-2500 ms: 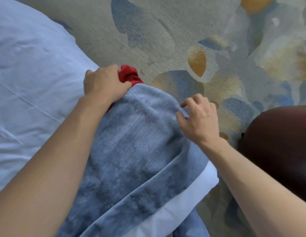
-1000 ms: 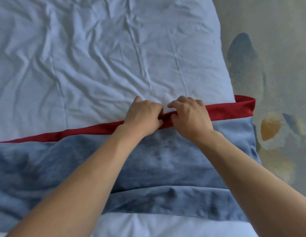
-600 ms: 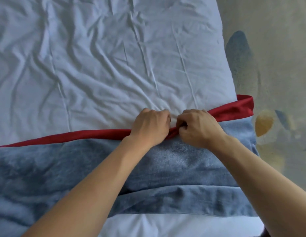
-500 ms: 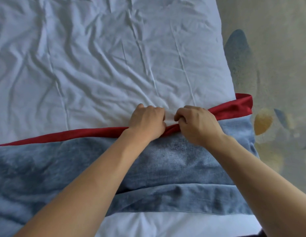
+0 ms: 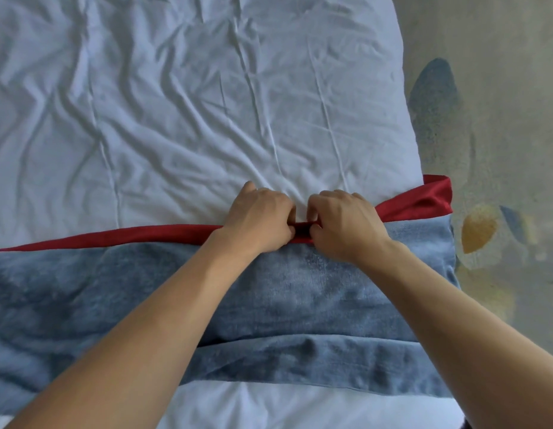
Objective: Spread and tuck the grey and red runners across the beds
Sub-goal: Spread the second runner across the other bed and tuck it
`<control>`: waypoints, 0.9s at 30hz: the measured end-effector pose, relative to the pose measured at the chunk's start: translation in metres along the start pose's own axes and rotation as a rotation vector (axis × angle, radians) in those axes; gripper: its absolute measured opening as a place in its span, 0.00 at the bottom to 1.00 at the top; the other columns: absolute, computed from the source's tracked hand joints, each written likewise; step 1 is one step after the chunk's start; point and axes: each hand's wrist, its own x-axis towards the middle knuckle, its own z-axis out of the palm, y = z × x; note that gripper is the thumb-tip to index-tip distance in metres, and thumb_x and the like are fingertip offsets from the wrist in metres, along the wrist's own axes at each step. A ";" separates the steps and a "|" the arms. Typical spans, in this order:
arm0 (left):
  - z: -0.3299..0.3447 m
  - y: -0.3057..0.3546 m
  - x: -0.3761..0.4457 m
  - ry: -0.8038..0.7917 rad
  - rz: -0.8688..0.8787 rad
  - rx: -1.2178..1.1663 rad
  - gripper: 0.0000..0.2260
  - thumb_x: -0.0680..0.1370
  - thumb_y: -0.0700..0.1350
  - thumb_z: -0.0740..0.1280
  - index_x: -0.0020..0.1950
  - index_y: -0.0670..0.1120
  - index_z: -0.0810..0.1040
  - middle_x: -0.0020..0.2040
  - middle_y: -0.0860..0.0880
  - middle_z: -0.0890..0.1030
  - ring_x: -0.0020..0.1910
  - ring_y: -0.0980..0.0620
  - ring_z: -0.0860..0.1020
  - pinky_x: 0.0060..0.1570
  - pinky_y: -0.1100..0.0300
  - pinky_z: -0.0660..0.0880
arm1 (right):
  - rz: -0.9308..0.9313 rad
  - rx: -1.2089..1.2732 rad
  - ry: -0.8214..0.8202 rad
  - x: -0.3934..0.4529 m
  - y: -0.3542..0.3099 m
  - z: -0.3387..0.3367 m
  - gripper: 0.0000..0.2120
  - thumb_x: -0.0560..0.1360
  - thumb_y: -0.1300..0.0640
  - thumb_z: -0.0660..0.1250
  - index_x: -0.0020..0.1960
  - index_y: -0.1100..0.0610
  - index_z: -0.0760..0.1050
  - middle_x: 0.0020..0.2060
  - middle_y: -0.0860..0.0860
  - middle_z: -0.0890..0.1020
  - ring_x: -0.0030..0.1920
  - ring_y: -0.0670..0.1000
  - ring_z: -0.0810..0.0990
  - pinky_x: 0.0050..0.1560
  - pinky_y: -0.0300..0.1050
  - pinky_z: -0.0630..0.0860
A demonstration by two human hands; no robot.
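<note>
Both hands sit side by side at the frame's centre, the left hand [image 5: 259,219] and right hand [image 5: 343,226] each curled tight, pinching the red runner [image 5: 139,235] between them. That red strip runs from the left edge to the right side of the bed [image 5: 176,103], where it widens and hangs over. The grey runner [image 5: 300,292] lies just below it, touching, across the lower frame, with patterned carpet [image 5: 501,119] at right.
</note>
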 end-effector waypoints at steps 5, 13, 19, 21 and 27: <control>-0.013 -0.002 0.007 0.178 -0.033 -0.067 0.06 0.77 0.49 0.64 0.46 0.53 0.81 0.41 0.52 0.82 0.41 0.50 0.76 0.56 0.57 0.66 | 0.059 0.078 -0.042 0.009 -0.001 -0.013 0.06 0.70 0.55 0.64 0.47 0.53 0.72 0.41 0.51 0.79 0.42 0.58 0.77 0.42 0.47 0.69; -0.013 0.009 0.012 0.439 -0.011 0.002 0.07 0.73 0.43 0.68 0.38 0.44 0.73 0.30 0.47 0.74 0.30 0.44 0.72 0.41 0.54 0.64 | 0.123 0.149 0.033 0.026 -0.002 -0.023 0.15 0.71 0.58 0.66 0.33 0.50 0.61 0.32 0.51 0.73 0.35 0.59 0.72 0.35 0.46 0.64; -0.021 0.003 0.019 -0.079 0.020 -0.055 0.07 0.74 0.52 0.65 0.42 0.51 0.69 0.38 0.54 0.74 0.39 0.49 0.71 0.49 0.57 0.62 | 0.066 0.228 -0.031 0.020 0.001 -0.018 0.09 0.67 0.57 0.67 0.40 0.48 0.67 0.37 0.48 0.79 0.39 0.57 0.76 0.36 0.46 0.67; -0.024 0.000 0.023 -0.006 0.033 -0.013 0.10 0.74 0.50 0.65 0.36 0.52 0.66 0.32 0.55 0.69 0.37 0.49 0.70 0.47 0.57 0.62 | 0.065 0.266 -0.051 0.018 0.004 -0.019 0.11 0.67 0.53 0.68 0.48 0.47 0.72 0.43 0.47 0.82 0.44 0.54 0.79 0.42 0.48 0.74; -0.019 0.001 0.018 0.350 0.150 -0.014 0.12 0.66 0.41 0.66 0.30 0.48 0.63 0.26 0.52 0.68 0.31 0.47 0.67 0.38 0.56 0.60 | 0.221 0.406 -0.141 0.027 0.025 -0.041 0.10 0.72 0.48 0.59 0.35 0.51 0.71 0.36 0.50 0.78 0.41 0.54 0.77 0.41 0.49 0.72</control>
